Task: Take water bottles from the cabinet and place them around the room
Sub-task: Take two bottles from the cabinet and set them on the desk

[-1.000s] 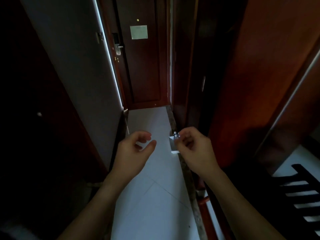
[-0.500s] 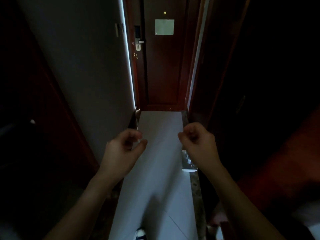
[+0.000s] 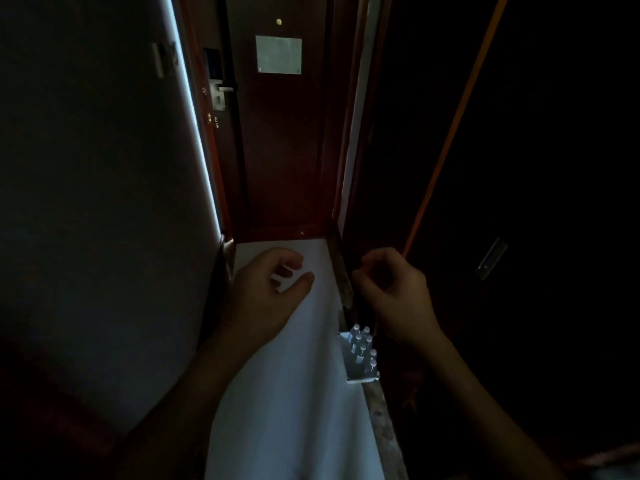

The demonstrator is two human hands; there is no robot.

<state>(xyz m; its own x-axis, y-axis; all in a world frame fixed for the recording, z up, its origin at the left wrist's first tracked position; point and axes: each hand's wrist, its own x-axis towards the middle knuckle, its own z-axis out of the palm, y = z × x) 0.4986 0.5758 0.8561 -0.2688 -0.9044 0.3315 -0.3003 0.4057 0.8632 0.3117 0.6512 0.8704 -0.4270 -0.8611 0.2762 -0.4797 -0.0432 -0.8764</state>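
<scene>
Several small water bottles (image 3: 362, 351) stand in a white box (image 3: 360, 377) on the floor, against the stone threshold on the right side of a dim corridor. My left hand (image 3: 266, 292) hovers over the pale floor, fingers loosely curled and apart, holding nothing. My right hand (image 3: 394, 289) is held up above and just right of the bottles, fingers curled in, with nothing visible in it. The dark wooden cabinet front (image 3: 519, 202) fills the right side.
A dark wooden entrance door (image 3: 280, 133) with a lock plate (image 3: 219, 95) and a notice closes the corridor ahead. A white wall (image 3: 97, 168) runs along the left. The pale tiled floor (image 3: 287, 410) forms a narrow strip between them.
The view has moved forward down the corridor toward the door. The box of bottles now shows uncovered below my right hand. Both hands keep the same raised pose.
</scene>
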